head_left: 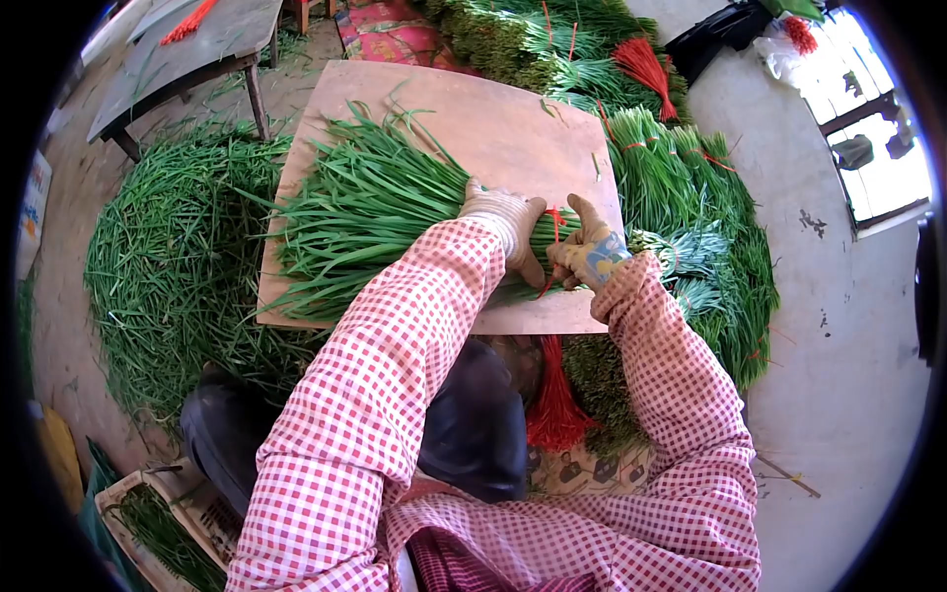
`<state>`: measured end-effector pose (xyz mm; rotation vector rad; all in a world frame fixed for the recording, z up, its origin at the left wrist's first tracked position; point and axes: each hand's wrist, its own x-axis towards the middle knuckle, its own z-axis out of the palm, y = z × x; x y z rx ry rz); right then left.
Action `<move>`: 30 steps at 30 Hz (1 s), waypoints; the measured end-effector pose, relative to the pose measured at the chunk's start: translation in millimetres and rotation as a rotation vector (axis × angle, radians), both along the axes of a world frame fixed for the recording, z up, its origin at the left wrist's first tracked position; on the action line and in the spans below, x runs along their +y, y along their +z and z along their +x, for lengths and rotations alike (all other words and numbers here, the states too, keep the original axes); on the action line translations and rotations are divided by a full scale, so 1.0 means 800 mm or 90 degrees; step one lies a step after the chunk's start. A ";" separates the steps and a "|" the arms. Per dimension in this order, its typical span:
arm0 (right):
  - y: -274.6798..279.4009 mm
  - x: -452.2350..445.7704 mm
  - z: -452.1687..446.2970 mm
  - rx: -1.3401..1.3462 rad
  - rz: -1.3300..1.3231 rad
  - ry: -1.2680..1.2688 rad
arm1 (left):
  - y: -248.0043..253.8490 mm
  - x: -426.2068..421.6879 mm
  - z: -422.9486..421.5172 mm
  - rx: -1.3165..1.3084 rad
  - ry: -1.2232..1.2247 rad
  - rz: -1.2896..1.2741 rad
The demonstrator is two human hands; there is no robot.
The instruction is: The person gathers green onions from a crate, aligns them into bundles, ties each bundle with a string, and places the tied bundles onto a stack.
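A bunch of garlic chives (380, 192) lies across a wooden board (513, 123), its leaves fanned out to the left. My left hand (505, 219), in a pale glove, is wrapped over the bunch near its stem end and presses on it. A thin red tie (556, 225) runs round the stems just right of that hand. At this tie, my right hand (589, 249), in a worn patterned glove, has its fingers closed against the stem end. The fingertips partly cover the tie there, and the underside of the bunch is hidden.
Tied chive bunches (681, 187) are stacked right of the board, with red ties (646, 74) on the pile behind. More red ties (557, 405) hang below the board's front edge. A heap of loose leaves (178, 257) lies left, near a grey table (202, 59) and a crate (148, 503).
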<state>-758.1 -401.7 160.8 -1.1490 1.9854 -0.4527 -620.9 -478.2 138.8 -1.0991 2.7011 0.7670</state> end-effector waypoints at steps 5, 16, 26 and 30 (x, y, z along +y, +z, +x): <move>0.005 -0.019 -0.001 0.017 -0.036 0.001 | -0.002 -0.002 -0.001 0.008 -0.002 0.005; -0.042 -0.029 -0.032 -0.012 -0.186 0.050 | -0.006 -0.001 -0.010 -0.026 0.015 0.008; 0.000 0.121 -0.010 -0.145 -0.244 0.136 | -0.009 -0.007 -0.017 -0.051 0.023 0.003; -0.010 0.070 -0.027 -0.149 -0.493 0.145 | -0.010 -0.018 -0.014 -0.006 -0.009 0.040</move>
